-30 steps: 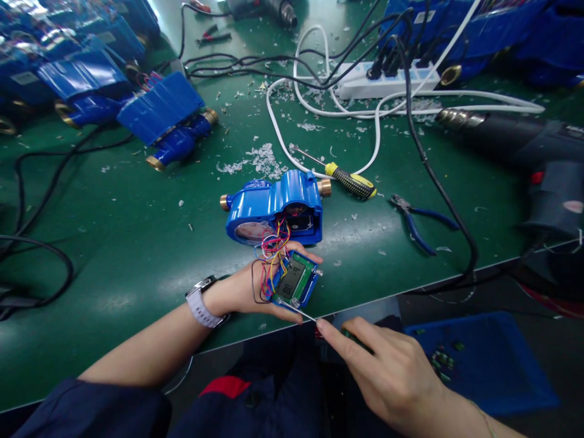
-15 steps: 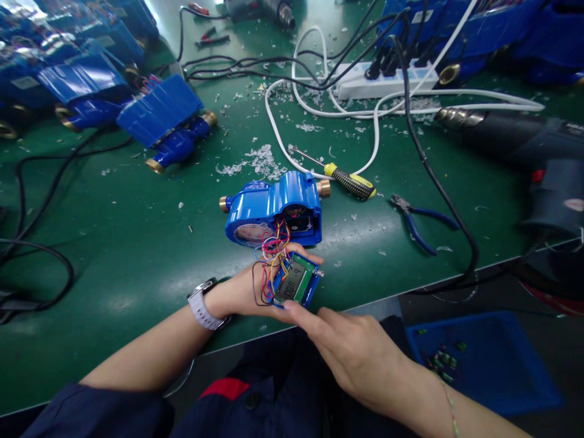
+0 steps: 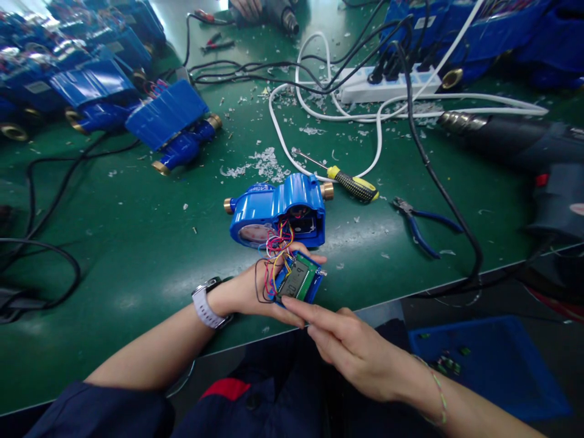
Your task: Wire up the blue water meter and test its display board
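My left hand [image 3: 260, 292], with a watch at its wrist, is closed around a circuit board with a display [image 3: 298, 277] in a blue holder. Digits show on the grey screen, partly covered by a finger. Several thin coloured wires run from the board to a blue water meter [image 3: 274, 210] lying on the table just beyond. My right hand [image 3: 347, 340] holds nothing. Its index finger is stretched out, with the tip at the board's lower left edge, and the other fingers are bent beneath.
A screwdriver [image 3: 353, 184] and cutting pliers [image 3: 417, 225] lie right of the meter. A heat gun [image 3: 506, 143] is at the right, a power strip [image 3: 387, 85] behind. More blue meters [image 3: 168, 115] stand back left. Another person's hand [image 3: 249, 7] touches a second heat gun. A blue tray [image 3: 511, 365] sits below.
My right index finger has shifted slightly left and up on the board, over part of the screen. The shown digits differ. Another person's hand has appeared at the far heat gun.
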The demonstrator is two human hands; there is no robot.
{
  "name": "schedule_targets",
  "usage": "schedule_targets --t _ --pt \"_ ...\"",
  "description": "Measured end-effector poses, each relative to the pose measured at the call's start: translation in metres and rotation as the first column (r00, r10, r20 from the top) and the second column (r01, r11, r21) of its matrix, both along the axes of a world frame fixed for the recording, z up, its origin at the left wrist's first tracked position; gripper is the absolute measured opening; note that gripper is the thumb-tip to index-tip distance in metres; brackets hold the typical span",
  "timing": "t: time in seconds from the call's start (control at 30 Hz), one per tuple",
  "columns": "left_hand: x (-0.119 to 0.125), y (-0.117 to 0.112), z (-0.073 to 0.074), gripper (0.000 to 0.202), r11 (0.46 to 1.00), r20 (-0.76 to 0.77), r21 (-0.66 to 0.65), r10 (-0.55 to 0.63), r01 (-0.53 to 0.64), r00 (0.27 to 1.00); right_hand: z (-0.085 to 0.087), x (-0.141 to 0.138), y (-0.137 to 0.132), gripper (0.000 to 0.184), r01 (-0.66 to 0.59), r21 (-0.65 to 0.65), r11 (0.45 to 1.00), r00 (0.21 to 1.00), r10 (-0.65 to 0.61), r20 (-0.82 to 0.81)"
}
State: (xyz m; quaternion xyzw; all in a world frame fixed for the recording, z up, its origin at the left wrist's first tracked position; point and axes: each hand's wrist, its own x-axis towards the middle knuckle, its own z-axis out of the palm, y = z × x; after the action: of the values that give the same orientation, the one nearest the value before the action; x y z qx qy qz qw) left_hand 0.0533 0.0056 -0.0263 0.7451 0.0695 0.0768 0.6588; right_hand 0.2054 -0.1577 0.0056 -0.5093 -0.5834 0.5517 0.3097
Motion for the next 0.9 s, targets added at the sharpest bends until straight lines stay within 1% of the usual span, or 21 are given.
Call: schedule_targets --t 0.1,0.17,0.23,0.27,0.3,0.37,0.43,0.47,0.53,0.63,0.7,0.77,0.9 --pt "0.000 -0.001 0.002 0.085 0.999 0.010 0.043 0.009 -0.010 1.000 -0.006 -0.005 -0.001 0.050 0.051 -0.028 0.998 0.993 -0.054 -0.108" --pt "0.001 -0.002 0.003 0.085 0.995 0.032 0.097 0.022 -0.025 0.999 -0.008 -0.006 0.000 0.050 0.158 -0.042 0.987 0.969 -0.163 -0.187" --pt "0.001 -0.003 0.004 0.087 0.990 0.054 0.137 0.033 -0.040 0.998 -0.006 -0.002 0.001 0.050 0.265 -0.068 0.962 0.927 -0.274 -0.256" --pt "0.001 -0.003 0.004 0.088 0.989 0.058 0.142 0.035 -0.043 0.998 -0.004 0.001 0.001 0.051 0.293 -0.080 0.953 0.913 -0.304 -0.273" --pt "0.001 -0.004 0.005 0.087 0.990 0.053 0.137 0.037 -0.044 0.998 0.000 0.005 0.001 0.051 0.295 -0.091 0.951 0.913 -0.309 -0.265" --pt "0.000 -0.004 0.005 0.086 0.993 0.022 0.115 0.037 -0.039 0.999 0.010 0.013 -0.002 0.049 0.246 -0.098 0.964 0.950 -0.260 -0.173" --pt "0.000 -0.003 0.005 0.085 0.996 -0.005 0.091 0.027 -0.026 1.000 0.022 0.019 -0.006 0.047 0.187 -0.078 0.979 0.982 -0.186 0.015" --pt "0.000 -0.003 0.005 0.085 0.997 -0.013 0.079 0.023 -0.022 1.000 0.027 0.021 -0.009 0.046 0.150 -0.059 0.987 0.983 -0.142 0.118" --pt "0.000 -0.003 0.005 0.086 0.998 -0.010 0.053 0.020 -0.019 1.000 0.035 0.024 -0.015 0.046 0.058 0.007 0.998 0.955 -0.057 0.290" --pt "0.000 -0.002 0.004 0.087 0.999 0.002 0.030 0.014 -0.014 1.000 0.038 0.023 -0.025 0.052 -0.074 0.110 0.991 0.880 0.013 0.474" --pt "0.000 -0.002 0.003 0.087 0.999 0.003 0.041 0.004 -0.004 1.000 0.036 0.022 -0.029 0.059 -0.119 0.160 0.980 0.832 0.010 0.555" --pt "0.001 -0.002 0.002 0.087 0.998 0.003 0.065 -0.005 0.005 1.000 0.035 0.020 -0.030 0.063 -0.135 0.185 0.973 0.804 -0.002 0.595" --pt "0.001 -0.002 0.003 0.084 0.995 0.021 0.103 -0.003 0.000 1.000 0.035 0.018 -0.024 0.064 -0.149 0.154 0.977 0.802 0.028 0.597"
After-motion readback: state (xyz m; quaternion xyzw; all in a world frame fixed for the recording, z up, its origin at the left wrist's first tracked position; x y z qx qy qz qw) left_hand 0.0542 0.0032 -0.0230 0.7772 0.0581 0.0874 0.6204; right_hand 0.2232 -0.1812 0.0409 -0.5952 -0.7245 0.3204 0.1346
